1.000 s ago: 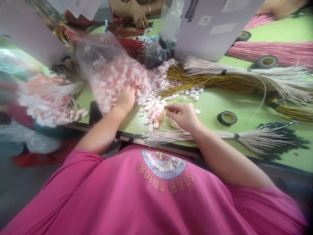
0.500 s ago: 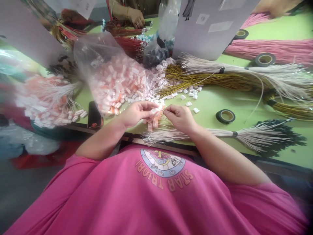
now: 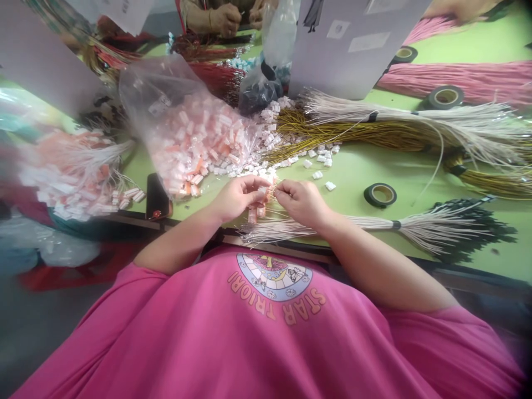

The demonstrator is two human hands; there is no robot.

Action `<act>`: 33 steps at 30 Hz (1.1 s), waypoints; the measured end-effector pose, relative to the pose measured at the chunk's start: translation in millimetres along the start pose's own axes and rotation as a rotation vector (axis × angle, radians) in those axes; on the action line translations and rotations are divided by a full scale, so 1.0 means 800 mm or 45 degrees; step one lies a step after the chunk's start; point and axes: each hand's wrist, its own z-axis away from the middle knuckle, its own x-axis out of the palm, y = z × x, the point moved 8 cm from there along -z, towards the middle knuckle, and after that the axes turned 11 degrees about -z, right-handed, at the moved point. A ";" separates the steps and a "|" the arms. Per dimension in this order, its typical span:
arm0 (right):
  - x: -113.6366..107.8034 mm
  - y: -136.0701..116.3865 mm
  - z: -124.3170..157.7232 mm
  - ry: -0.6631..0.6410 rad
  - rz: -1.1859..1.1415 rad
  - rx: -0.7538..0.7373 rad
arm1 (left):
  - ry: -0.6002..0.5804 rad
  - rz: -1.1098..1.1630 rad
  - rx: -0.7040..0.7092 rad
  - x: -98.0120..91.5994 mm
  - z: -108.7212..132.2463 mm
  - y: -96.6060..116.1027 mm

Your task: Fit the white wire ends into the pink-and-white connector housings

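My left hand (image 3: 240, 195) is closed, thumb and forefinger pinching a small white connector housing (image 3: 263, 190). Close beside it my right hand (image 3: 300, 200) is closed in a pinch on a thin wire (image 3: 274, 191) at the housing; the wire's tip is too small to make out. Just below the fingers sit several orange-and-white connectors (image 3: 254, 213). A bundle of white wires (image 3: 366, 223), bound with black tape, runs under my right wrist, with black ends fanned out at the right.
A clear plastic bag (image 3: 187, 133) of connectors stands behind my hands, loose white housings (image 3: 318, 174) beside it. Yellow wires (image 3: 374, 132) lie at the back right, a roll of black tape (image 3: 380, 195) nearer. A phone (image 3: 157, 195) lies left. Another person's hands (image 3: 226, 19) work across the table.
My hands stay together at nearly the same spot, fingers shifted slightly around the housing and wire. Across the table, the other person's second hand has come into view. The whole view has shifted slightly.
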 end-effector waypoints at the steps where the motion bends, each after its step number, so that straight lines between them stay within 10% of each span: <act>1: 0.001 0.000 0.000 -0.009 0.007 0.000 | 0.015 -0.038 0.005 0.001 0.000 0.000; 18: 0.003 0.005 0.001 0.014 -0.073 0.052 | 0.047 -0.351 0.031 0.002 0.000 0.000; 24: -0.016 -0.013 -0.005 0.076 0.063 -0.296 | 0.538 -1.286 0.286 -0.095 -0.010 0.040; 28: -0.028 -0.009 -0.007 0.122 0.231 -0.176 | 0.822 -1.689 -0.066 -0.174 -0.035 0.018; 33: -0.025 0.006 -0.006 0.072 -0.151 0.097 | 0.812 -1.693 0.016 -0.181 -0.046 0.011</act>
